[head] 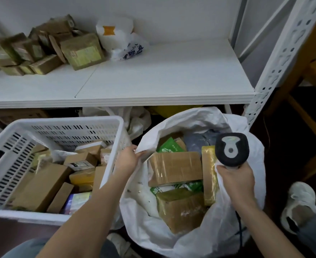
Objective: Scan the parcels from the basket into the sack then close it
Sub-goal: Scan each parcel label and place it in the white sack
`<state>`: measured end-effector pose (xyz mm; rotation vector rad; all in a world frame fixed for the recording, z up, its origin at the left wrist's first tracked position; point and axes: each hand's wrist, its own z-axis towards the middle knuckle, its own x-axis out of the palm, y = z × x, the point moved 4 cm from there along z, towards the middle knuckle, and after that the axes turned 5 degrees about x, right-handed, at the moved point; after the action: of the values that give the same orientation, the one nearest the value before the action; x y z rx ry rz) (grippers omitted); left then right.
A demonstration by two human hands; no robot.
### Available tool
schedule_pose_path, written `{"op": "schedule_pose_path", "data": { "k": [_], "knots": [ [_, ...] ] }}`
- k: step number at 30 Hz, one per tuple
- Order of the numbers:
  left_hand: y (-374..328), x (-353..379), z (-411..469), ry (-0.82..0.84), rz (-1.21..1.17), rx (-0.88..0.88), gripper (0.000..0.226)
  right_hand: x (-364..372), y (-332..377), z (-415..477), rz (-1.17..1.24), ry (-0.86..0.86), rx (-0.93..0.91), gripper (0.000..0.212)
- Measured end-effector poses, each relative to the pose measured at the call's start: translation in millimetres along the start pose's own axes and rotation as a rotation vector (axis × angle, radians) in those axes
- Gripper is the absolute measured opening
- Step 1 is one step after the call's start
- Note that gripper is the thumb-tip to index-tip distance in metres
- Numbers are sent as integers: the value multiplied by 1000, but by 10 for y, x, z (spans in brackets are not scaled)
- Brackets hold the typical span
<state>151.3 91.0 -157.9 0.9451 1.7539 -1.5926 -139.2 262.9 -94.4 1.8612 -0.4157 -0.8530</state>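
Note:
A white slotted basket at the left holds several cardboard parcels. To its right stands an open white sack with several parcels inside, among them a taped brown box and green mailers. My left hand pinches the sack's left rim. My right hand grips the handle of a black and grey barcode scanner and also holds a fold of the sack's right rim.
A white metal shelf spans above, with a pile of taped boxes at its left and a white plastic bag. A perforated upright stands at the right. A white shoe rests on the dark floor.

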Motion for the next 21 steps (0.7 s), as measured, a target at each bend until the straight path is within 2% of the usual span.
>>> {"op": "schedule_pose_path", "data": {
  "k": [2,4,6,9,14,16,21],
  "knots": [
    [-198,-154,-42,-31,-127,35,39,-65,64,-27,1,-7,-13,26],
    [-431,-332,-105,-22,-160,100,44,-166,168,-70,21,-13,-19,23],
    [-671,-518,-198,-42,-174,196,37,-259,320,-130,41,-14,-44,21],
    [-1043,-876,-331,-175,-249,258,15,-401,692,-210,122,-38,-141,22],
    [-1516,-1482,-446,-424,-493,274,13,-641,1250,-321,290,-107,-287,23],
    [-1549,-1502,-495,-442,-563,273,12,-622,1231,-372,309,-92,-278,22],
    [-1627,-1479,-550,-411,-566,257,12,-555,1060,-427,301,-59,-202,16]
  ]
}}
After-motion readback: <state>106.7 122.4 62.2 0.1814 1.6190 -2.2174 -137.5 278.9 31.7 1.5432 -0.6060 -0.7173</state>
